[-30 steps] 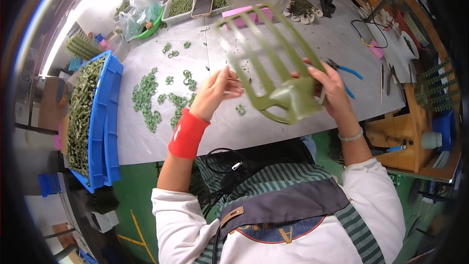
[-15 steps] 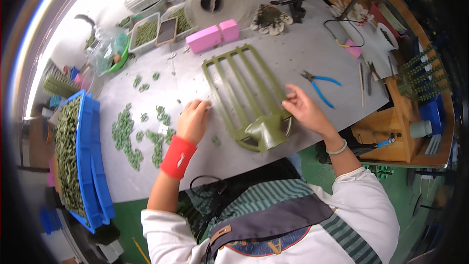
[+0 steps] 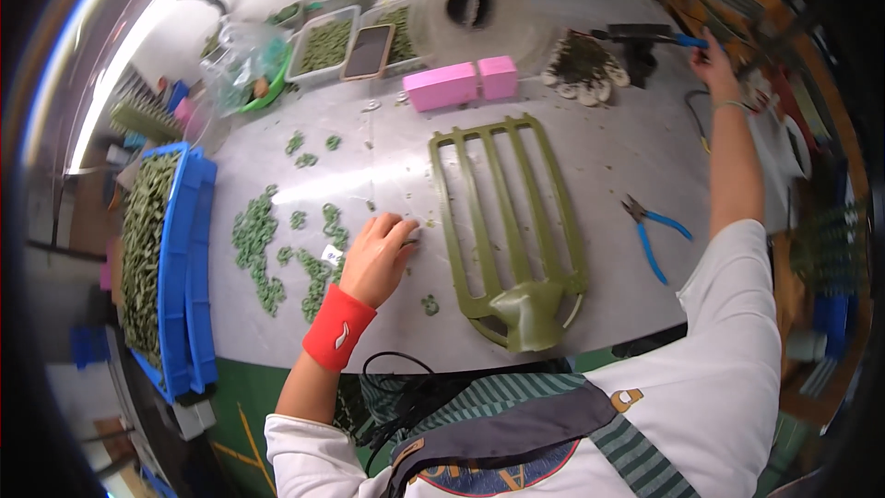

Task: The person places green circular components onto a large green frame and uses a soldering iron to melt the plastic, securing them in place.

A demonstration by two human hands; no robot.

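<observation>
My left hand [image 3: 376,263], a red wristband [image 3: 339,327] behind it, rests on the table between small green pieces [image 3: 253,240] and an olive-green rack [image 3: 493,212]. Its fingers are curled together; a small dark bit shows at the tips, too small to name. The rack lies flat, with long parallel bars and a wide socket toward me. Far right, my right hand [image 3: 714,69] is stretched out with its fingers at the handle end of a black tool with a blue handle [image 3: 687,40], seemingly gripping it. The tool lies across a black stand [image 3: 639,60].
Blue-handled cutting pliers [image 3: 653,226] lie right of the rack. Pink blocks [image 3: 442,88], a phone [image 3: 370,51], tubs of green pieces [image 3: 325,44], a clear reel [image 3: 433,14] and gloves [image 3: 581,83] line the back. A blue crate [image 3: 189,267] stands at the left.
My right hand has left the rack's right side and reached far right to the blue-handled tool. My left hand stays curled on the table left of the rack. The view has shifted.
</observation>
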